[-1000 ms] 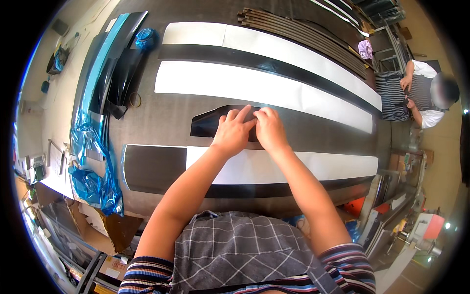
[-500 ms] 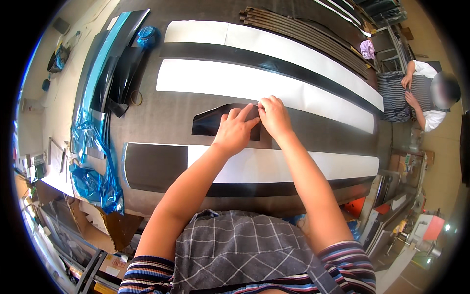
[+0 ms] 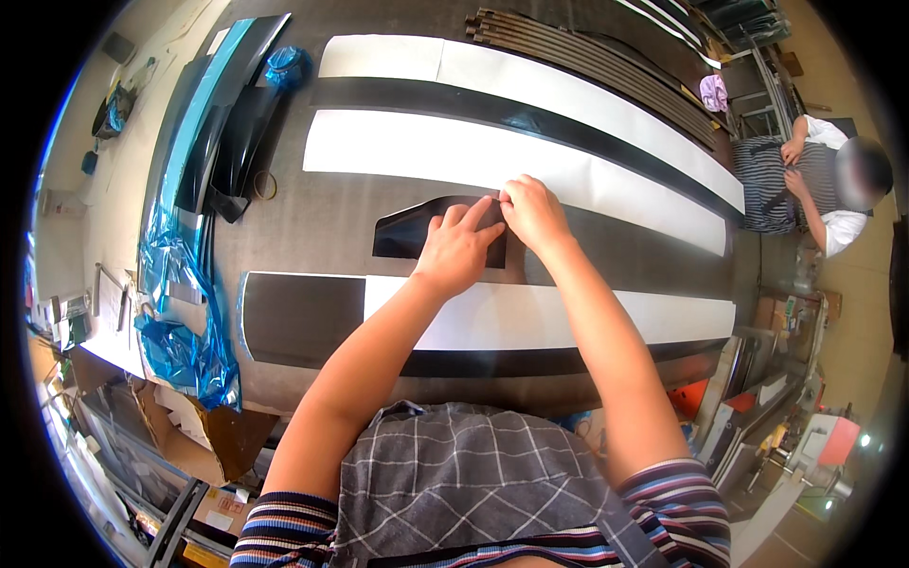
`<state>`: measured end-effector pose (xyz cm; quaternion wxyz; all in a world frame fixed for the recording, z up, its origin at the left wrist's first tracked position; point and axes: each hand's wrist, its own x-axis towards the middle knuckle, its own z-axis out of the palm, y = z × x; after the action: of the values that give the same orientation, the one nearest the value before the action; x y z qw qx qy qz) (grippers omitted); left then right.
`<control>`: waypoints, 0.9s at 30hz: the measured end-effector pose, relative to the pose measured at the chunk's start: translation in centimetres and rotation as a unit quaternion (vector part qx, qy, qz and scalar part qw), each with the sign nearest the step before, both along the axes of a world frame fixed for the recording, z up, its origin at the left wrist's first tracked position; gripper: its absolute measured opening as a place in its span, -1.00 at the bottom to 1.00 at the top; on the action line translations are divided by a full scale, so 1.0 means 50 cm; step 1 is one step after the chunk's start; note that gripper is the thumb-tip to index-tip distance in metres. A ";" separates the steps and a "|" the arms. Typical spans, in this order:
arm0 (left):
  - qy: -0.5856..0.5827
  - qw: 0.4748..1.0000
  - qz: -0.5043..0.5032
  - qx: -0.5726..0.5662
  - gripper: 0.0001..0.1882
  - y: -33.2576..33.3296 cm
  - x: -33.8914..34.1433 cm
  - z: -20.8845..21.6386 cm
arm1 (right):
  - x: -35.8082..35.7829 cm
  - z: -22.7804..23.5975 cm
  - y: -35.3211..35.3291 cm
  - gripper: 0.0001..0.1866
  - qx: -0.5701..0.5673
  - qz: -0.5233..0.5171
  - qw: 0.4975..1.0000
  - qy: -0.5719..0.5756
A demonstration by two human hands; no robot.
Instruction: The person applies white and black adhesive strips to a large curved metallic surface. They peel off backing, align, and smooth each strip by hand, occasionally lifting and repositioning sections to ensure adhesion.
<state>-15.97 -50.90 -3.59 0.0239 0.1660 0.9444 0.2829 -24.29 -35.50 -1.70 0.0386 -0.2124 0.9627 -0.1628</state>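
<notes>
A dark glossy piece of sheet [image 3: 407, 230] lies on the grey worktable [image 3: 312, 227], just in front of me. My left hand [image 3: 461, 248] rests flat on it, fingers spread and pressing down. My right hand [image 3: 533, 212] is right beside it, fingertips pinched at the piece's upper edge. The right part of the dark piece is hidden under both hands.
Long white strips [image 3: 492, 156] and black strips [image 3: 473, 106] lie across the table. A white-and-black strip [image 3: 530, 317] runs near the front edge. Blue film [image 3: 180, 312] and dark moulded parts [image 3: 222, 142] crowd the left. Another person [image 3: 814, 185] stands at the far right end.
Both hands have shifted slightly away from me and to the right along the dark piece. The right fingertips now pinch at its upper edge.
</notes>
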 end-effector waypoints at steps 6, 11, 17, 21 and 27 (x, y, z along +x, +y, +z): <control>0.002 1.000 0.002 0.001 -0.54 0.000 0.000 0.001 | -0.013 0.011 -0.015 -0.93 0.065 0.014 0.998 -0.017; 0.003 1.000 -0.001 -0.001 -0.58 -0.002 0.002 -0.003 | 0.025 0.030 -0.015 -0.93 0.015 -0.013 0.996 -0.086; 0.010 1.000 0.007 0.017 -0.63 -0.004 0.005 -0.001 | 0.074 0.010 -0.004 -0.91 -0.087 -0.021 0.995 0.046; -0.002 1.000 0.009 0.023 -0.64 -0.008 0.005 0.004 | 0.133 0.003 -0.015 -0.80 -0.088 0.001 0.994 0.059; 0.003 1.000 0.014 0.027 -0.67 -0.009 0.005 0.004 | 0.122 0.012 -0.032 -0.78 -0.083 0.002 0.994 0.076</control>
<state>-15.70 -51.33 -3.39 0.0124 0.1544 0.9386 0.3083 -18.16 -37.09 -1.09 -0.0521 -0.2282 0.9457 -0.2257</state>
